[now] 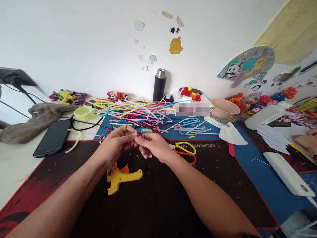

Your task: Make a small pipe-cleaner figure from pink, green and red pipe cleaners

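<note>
My left hand [122, 142] and my right hand [153, 145] meet above the black mat, their thumbs and fingertips pinched together. Between them shows a small, shiny red piece of tinsel pipe cleaner [139, 135], mostly covered by the fingers. Below my left wrist lies a yellow glue gun [123, 178] with an orange trigger, its front end partly hidden. Scissors [186, 152] with yellow and red handles rest just beyond my right wrist. Behind both hands spreads a loose heap of colourful pipe cleaners [141, 110].
A black phone [52, 138] and a pale green roll [84, 113] lie left. At the back stand a dark flask [159, 85] and a pinkish bowl [225, 109]. A white device [288, 173] lies right; another person's hand [307, 142] shows at the right edge.
</note>
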`<state>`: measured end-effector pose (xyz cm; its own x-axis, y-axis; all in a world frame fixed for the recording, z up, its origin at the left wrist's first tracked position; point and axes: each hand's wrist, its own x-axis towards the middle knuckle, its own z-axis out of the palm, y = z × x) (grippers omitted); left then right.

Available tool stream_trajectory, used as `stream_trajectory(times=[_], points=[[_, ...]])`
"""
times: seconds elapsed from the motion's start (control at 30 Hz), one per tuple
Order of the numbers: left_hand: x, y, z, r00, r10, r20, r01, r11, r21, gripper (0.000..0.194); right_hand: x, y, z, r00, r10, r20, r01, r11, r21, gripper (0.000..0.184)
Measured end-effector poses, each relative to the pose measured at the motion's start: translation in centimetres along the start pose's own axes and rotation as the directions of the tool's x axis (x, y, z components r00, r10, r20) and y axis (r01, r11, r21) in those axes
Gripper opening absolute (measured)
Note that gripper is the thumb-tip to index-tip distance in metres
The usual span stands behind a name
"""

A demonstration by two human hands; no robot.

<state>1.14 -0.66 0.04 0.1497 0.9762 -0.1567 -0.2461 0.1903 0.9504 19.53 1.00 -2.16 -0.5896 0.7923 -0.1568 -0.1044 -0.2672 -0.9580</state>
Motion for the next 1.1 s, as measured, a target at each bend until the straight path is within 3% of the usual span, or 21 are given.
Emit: stream_trajectory(times=[0.17, 0.33, 0.5, 0.73, 0.93, 1.1], points=[[0.0, 0.7, -0.6, 0.99, -0.116, 0.074, 0.118, 0.993, -0.012, 0.036, -0.1, -0.2, -0.1, 1.0, -0.004, 0.006, 0.004, 0.992, -0.128, 0.049], [0.0, 0.9, -0.9, 0.998, -0.056, 0.027, 0.049, 0.978, 0.201, 0.035, 0.0, 0.2, -0.4, 0.987, -0.097, -0.129, 0.043, 0.928, -0.37, 0.038], [0.1, 1.0, -1.6, 0.997, -0.009, 0.074, -0.025, 0.892, 0.451, 0.037, -0.1, 0.4, -0.4, 0.982, -0.154, -0.11, 0.074, 0.848, -0.524, 0.021], [-0.4, 1.6, -1.2, 0.978, 0.085, 0.189, -0.155, 0.903, 0.4, 0.039, -0.3, -0.6, -0.7, 0.98, -0.177, -0.086, 0.13, 0.91, -0.393, 0.034], [-0.3, 0.9, -1.5, 0.981, 0.105, 0.162, -0.165, 0.893, 0.419, 0.032, -0.2, -0.8, -0.9, 0.985, -0.16, -0.058, 0.136, 0.945, -0.296, 0.035], [0.0, 0.8, -2.2, 0.972, 0.107, 0.211, -0.183, 0.905, 0.384, 0.036, -0.3, -0.8, -0.9, 0.992, -0.124, -0.017, 0.117, 0.965, -0.235, 0.037]])
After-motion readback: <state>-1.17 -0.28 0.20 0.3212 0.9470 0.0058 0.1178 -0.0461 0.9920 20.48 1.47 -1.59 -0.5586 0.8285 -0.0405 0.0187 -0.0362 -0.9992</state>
